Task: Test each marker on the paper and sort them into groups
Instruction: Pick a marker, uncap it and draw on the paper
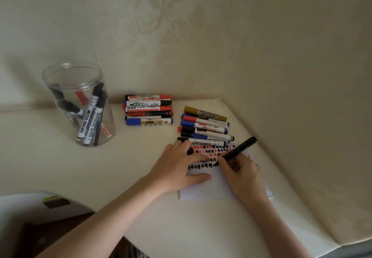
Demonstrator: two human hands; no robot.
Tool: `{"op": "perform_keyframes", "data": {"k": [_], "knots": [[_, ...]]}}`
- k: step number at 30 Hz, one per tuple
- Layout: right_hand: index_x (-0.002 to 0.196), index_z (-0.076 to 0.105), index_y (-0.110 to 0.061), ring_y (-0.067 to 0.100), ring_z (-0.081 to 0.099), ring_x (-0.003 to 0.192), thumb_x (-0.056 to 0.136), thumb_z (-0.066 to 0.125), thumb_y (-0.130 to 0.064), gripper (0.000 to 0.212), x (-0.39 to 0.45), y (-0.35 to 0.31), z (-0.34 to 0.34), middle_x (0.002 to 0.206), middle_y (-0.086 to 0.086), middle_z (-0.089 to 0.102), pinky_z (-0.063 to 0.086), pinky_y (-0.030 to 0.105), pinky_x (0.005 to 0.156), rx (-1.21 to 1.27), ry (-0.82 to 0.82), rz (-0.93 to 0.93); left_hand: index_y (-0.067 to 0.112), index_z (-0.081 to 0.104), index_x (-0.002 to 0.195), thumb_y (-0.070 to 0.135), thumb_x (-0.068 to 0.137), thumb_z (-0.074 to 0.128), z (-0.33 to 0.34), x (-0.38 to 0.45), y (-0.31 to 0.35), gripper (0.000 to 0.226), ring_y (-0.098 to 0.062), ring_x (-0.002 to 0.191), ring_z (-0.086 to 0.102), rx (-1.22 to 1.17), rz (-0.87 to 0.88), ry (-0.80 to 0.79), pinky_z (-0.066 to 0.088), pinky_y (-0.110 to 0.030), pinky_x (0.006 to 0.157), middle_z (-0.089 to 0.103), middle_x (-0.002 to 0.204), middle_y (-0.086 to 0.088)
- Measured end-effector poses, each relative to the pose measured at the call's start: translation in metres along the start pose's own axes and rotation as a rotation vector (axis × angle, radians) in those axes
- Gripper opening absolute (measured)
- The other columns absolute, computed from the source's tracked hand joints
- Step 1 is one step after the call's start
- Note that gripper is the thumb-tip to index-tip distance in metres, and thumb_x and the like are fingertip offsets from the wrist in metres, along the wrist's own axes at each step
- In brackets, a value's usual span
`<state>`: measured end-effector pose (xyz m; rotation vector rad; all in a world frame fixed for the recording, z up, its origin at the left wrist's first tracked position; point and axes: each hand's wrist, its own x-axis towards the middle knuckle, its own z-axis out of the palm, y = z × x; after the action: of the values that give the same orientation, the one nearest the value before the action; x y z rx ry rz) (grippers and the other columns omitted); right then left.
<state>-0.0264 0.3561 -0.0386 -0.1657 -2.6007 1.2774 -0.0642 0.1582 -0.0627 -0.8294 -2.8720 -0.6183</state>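
We pin the paper [203,192] with our left hand [179,169], fingers flat, to steady it — right hand [241,169] grips the black marker [236,151], writing.

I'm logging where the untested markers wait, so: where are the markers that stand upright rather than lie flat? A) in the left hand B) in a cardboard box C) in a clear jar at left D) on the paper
C: several markers lean upright inside the clear jar at the table's left.
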Motion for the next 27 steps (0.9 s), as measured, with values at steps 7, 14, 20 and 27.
{"op": "perform_keyframes", "data": {"k": [7, 14, 20, 27], "knots": [[0.089, 0.067, -0.028, -0.01, 0.062, 0.075, 0.088, 0.07, -0.031, 0.005, 0.002, 0.003, 0.001, 0.08, -0.015, 0.069, 0.046, 0.006, 0.061, 0.049, -0.024, 0.006, 0.047, 0.05, 0.132, 0.082, 0.079, 0.033, 0.0, 0.0, 0.001, 0.066, -0.015, 0.119, 0.039, 0.012, 0.003, -0.003, 0.039, -0.036, 0.097, 0.043, 0.134, 0.009], [0.089, 0.067, -0.026, -0.005, 0.063, 0.071, 0.089, 0.069, -0.03, 0.004, 0.0, 0.003, 0.001, 0.08, -0.013, 0.07, 0.047, 0.008, 0.06, 0.055, 0.002, 0.01, 0.048, 0.05, 0.132, 0.082, 0.078, 0.033, 0.0, 0.0, 0.0, 0.066, -0.015, 0.118, 0.04, 0.014, 0.022, 0.005, 0.038, -0.035, 0.096, 0.044, 0.132, 0.009], [0.086, 0.066, -0.024, 0.0, 0.061, 0.066, 0.089, 0.069, -0.028, 0.005, 0.0, -0.001, 0.001, 0.075, -0.013, 0.067, 0.043, 0.007, 0.055, 0.011, 0.02, 0.017, 0.046, 0.049, 0.133, 0.082, 0.077, 0.031, -0.001, 0.0, 0.0, 0.069, -0.015, 0.119, 0.039, 0.011, 0.025, 0.003, 0.038, -0.035, 0.098, 0.043, 0.134, 0.008], [0.094, 0.069, -0.018, -0.004, 0.06, 0.052, 0.092, 0.066, -0.023, 0.007, 0.008, -0.01, -0.007, 0.067, -0.011, 0.069, 0.042, 0.009, 0.046, 0.343, 0.059, 0.189, 0.026, 0.038, 0.132, 0.032, 0.098, 0.054, -0.02, -0.008, 0.011, 0.038, 0.0, 0.095, 0.056, -0.561, -0.143, 0.02, 0.05, -0.019, 0.082, 0.054, 0.112, 0.012]]}}
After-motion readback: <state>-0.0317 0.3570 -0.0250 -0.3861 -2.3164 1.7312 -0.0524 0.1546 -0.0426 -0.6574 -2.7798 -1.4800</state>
